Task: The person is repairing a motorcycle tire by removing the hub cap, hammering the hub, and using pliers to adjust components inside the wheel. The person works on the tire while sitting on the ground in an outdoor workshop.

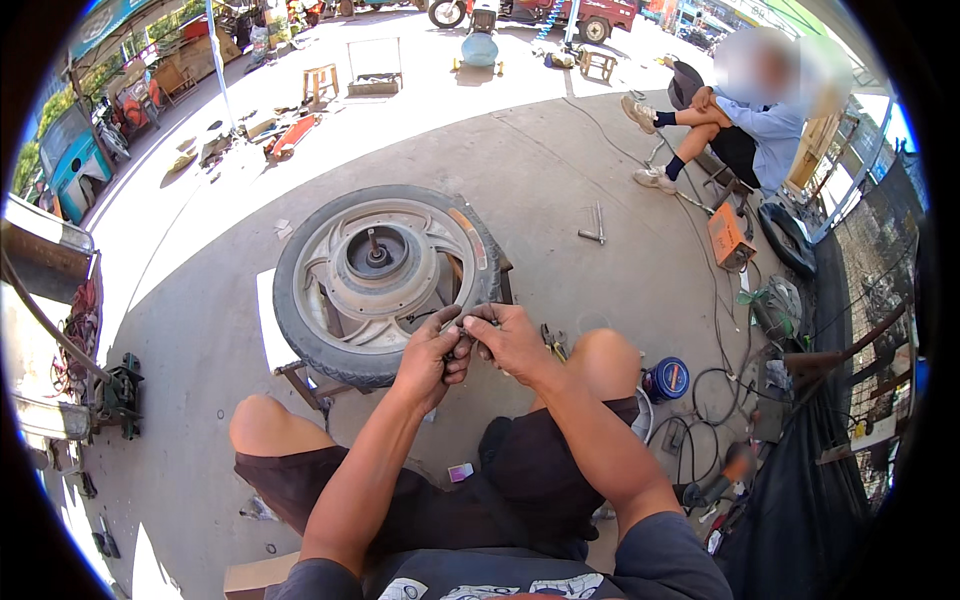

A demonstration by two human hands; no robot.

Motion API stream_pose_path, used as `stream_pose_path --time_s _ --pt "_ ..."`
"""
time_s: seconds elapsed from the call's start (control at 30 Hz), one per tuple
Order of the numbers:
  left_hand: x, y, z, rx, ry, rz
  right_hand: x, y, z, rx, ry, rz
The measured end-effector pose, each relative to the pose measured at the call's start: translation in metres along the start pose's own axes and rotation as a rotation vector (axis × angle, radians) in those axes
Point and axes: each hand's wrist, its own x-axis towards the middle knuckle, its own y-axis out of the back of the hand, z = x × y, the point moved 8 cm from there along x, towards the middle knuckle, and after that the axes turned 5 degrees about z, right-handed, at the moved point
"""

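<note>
My left hand and my right hand meet over the near rim of a wheel. Both have their fingers pinched together around something small and dark, too hidden to name. The wheel has a black tyre and a grey cast rim with a wide hub. It lies flat on a low stand, its threaded axle pointing up. Dirt darkens my fingertips. Just right of my right hand, pliers with yellowish handles lie by my knee.
A metal hand tool lies beyond the wheel. Right of me are a blue tub, tangled cables and an orange machine box. Another person sits at the far right. A bench vise stands left; a small box lies between my legs.
</note>
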Motion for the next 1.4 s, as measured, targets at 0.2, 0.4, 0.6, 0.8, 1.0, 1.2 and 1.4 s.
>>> stream_pose_path --time_s 0.2,0.4,0.6,0.8,1.0,1.2,1.4 --pt "-0.005 0.027 0.0 -0.001 0.017 0.152 0.016 0.009 -0.007 -0.049 -0.067 0.089" --pt "-0.009 0.048 0.011 -0.112 0.001 0.223 0.048 0.0 -0.029 -0.197 0.024 0.082" --pt "-0.007 0.063 0.012 -0.169 -0.018 0.264 0.109 -0.014 -0.025 -0.567 0.08 0.0" --pt "-0.006 0.069 0.011 -0.133 -0.026 0.29 0.142 -0.007 0.026 -0.75 0.167 0.019" --pt "-0.007 0.078 0.011 -0.098 -0.03 0.332 0.15 -0.022 0.029 -0.909 0.216 0.012" --pt "-0.006 0.077 0.011 -0.124 -0.047 0.324 0.154 -0.022 0.032 -0.998 0.219 0.028" --pt "-0.006 0.076 0.009 -0.098 -0.026 0.323 0.163 -0.02 0.038 -1.001 0.22 0.044"
